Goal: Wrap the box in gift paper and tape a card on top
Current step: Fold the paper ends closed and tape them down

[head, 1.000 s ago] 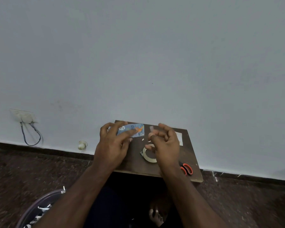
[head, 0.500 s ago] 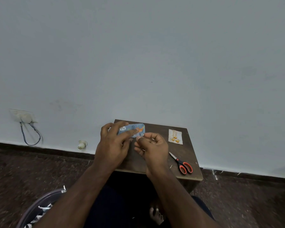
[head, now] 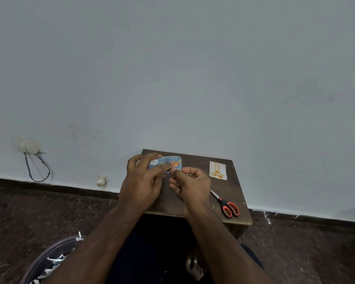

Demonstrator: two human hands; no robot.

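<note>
Blue patterned gift paper already covers the box point(head: 166, 163), which sits at the back left of the wooden worktop point(head: 230, 193), near the wall. Our left hand point(head: 143, 181) lies over it, fingers spread along the top and index finger stretched toward the right end; we read that as pinning the wrap so the folds don't spring open. Our right hand point(head: 191, 184) is at the box's near right corner, fingers curled, thumb and fingertips pinched on something small and pale, probably a tape piece point(head: 177, 170), too small to confirm. So the left grip is pressing flat on the box, the right grip is clamped on that bit. We judge this as sealing the end flap.

Card point(head: 217, 170) lies flat to the right of the box, apart from it, not yet taped on, kept clear of the working corner. Scissors point(head: 226, 204) rest closed at the front right, handles toward us, within reach of the right hand. Tape roll not visible. Down at the lower left, a bin point(head: 47, 261) on the floor holds paper scraps.
</note>
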